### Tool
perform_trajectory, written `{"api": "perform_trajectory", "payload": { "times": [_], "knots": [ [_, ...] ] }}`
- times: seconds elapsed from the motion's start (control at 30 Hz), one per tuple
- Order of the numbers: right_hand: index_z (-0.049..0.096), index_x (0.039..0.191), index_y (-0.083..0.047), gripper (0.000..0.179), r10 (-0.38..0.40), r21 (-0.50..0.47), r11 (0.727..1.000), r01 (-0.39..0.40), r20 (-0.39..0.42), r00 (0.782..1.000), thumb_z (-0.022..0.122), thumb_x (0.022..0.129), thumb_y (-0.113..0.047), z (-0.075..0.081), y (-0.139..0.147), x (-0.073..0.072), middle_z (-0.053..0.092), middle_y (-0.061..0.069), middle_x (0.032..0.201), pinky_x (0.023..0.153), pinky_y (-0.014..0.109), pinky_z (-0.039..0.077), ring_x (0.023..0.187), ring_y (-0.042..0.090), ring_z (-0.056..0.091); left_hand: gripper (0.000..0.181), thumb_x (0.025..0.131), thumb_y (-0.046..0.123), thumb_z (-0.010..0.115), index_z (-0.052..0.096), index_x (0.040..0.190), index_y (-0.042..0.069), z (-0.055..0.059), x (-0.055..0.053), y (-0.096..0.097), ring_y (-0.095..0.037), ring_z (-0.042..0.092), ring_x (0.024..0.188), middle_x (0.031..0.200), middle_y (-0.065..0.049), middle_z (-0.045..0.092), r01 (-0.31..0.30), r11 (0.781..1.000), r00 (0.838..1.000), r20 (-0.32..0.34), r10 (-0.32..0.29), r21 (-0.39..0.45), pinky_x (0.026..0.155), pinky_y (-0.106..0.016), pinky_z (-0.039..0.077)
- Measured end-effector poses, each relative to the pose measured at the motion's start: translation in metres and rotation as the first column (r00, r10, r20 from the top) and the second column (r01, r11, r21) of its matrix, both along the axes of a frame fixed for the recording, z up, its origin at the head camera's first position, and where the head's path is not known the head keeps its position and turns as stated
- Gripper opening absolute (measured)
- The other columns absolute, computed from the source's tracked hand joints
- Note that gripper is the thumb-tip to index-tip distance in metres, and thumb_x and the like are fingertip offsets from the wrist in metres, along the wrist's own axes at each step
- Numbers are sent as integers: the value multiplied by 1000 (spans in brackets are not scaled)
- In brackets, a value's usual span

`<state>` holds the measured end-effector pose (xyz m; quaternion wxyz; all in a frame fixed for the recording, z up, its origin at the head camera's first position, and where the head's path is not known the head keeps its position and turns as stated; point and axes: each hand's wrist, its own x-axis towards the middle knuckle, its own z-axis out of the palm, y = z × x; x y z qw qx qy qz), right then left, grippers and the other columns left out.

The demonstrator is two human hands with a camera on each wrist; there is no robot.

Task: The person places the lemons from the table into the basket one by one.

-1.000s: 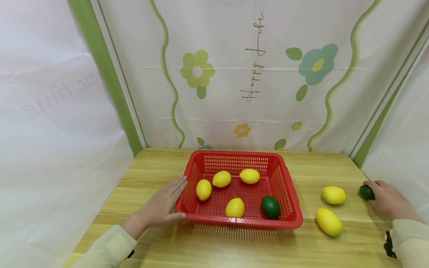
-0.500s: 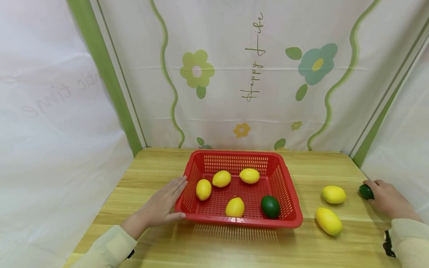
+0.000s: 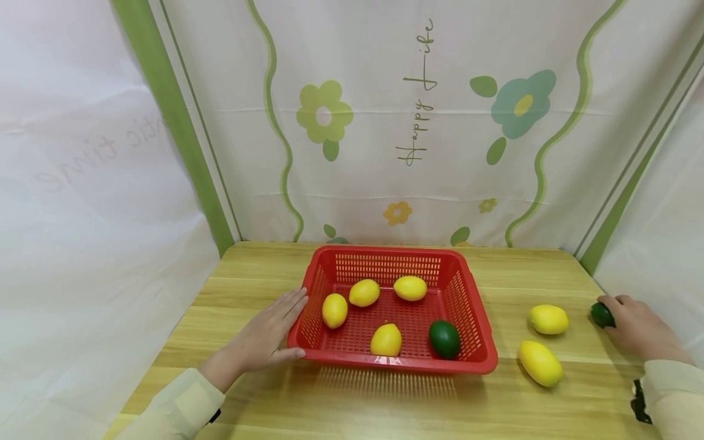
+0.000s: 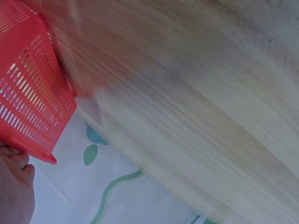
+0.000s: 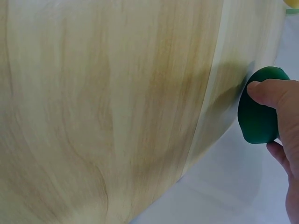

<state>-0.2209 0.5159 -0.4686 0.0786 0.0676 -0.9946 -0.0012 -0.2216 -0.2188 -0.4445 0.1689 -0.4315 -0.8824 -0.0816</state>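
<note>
My left hand [image 3: 267,335] rests its straight fingers and thumb along the left rim of a red plastic basket [image 3: 393,365]. Inside lie several yellow lemons, one of them a lemon [image 3: 409,288] by the back wall, and a dark green lime [image 3: 444,340] in the front right corner. At the far right, my right hand [image 3: 640,327] grips another green lime [image 5: 259,112] between thumb and fingers, low over the table. Its far side is hidden by the hand. In the left wrist view the basket's slotted side [image 4: 35,93] shows above the hand.
Two loose lemons lie on the wooden table [image 3: 253,281] between basket and right hand: a rear lemon [image 3: 548,319] and a front lemon [image 3: 541,363]. A white cloth with printed flowers [image 3: 324,114] hangs behind the table, and plain cloth walls close off both sides.
</note>
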Motion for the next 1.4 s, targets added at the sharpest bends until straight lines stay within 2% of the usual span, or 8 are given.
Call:
{"api": "perform_trajectory", "payload": {
  "times": [0.27,0.57,0.73,0.9,1.0,1.13,1.23,1.4],
  "knots": [
    [48,114,10,57,40,-11,999,-42,-148,988,80,67,3,-4,-3,2,50,38,96,67,63,45,79,53,53,91,91,62,50,32,147,-7,2,1,0,-34,28,141,154,-21,29,-6,1000,1000,0,6,-16,113,-43,28],
    [46,118,9,65,43,14,999,-41,-243,969,81,64,6,-1,-7,2,46,40,102,69,63,43,83,54,49,91,91,62,51,33,147,-7,2,1,1,-33,28,142,154,-20,29,-18,1000,1000,13,18,-16,111,-45,31],
    [46,118,8,69,68,18,998,-65,-325,943,82,59,9,5,-13,4,44,39,104,68,63,42,83,55,48,91,91,63,50,32,147,-7,2,1,1,-34,28,141,154,-21,29,-15,1000,1000,6,15,-23,112,-44,30],
    [45,117,8,69,91,32,996,-85,-397,913,77,56,15,13,-19,6,42,41,106,69,64,41,84,58,46,91,92,64,46,32,147,-8,2,1,0,-34,28,141,154,-21,29,-15,1000,1000,7,15,-23,111,-46,30],
    [46,117,9,68,109,49,994,-97,-453,885,74,55,17,18,-22,7,43,41,105,70,64,41,85,59,46,91,92,64,46,32,147,-7,1,1,0,-35,28,141,154,-21,29,-17,1000,1000,9,17,-22,111,-47,31],
    [48,117,9,70,148,88,989,-119,-550,822,71,52,18,24,-25,6,45,41,105,70,64,43,88,60,47,91,91,63,49,32,147,-7,1,1,0,-34,27,142,154,-21,29,-22,999,1000,21,23,-24,111,-47,31],
    [49,117,10,71,158,121,987,-106,-603,782,71,50,18,29,-28,6,45,43,106,72,65,44,91,61,47,91,91,62,51,32,147,-7,1,1,0,-33,26,142,155,-20,28,-24,999,999,30,25,-22,111,-47,30],
    [49,119,11,75,174,169,982,-82,-649,741,73,48,18,38,-32,5,47,44,108,74,64,46,94,60,49,91,91,62,51,31,148,-7,2,2,0,-32,26,143,155,-20,28,-26,999,999,36,27,-20,111,-47,30]
  ]
}}
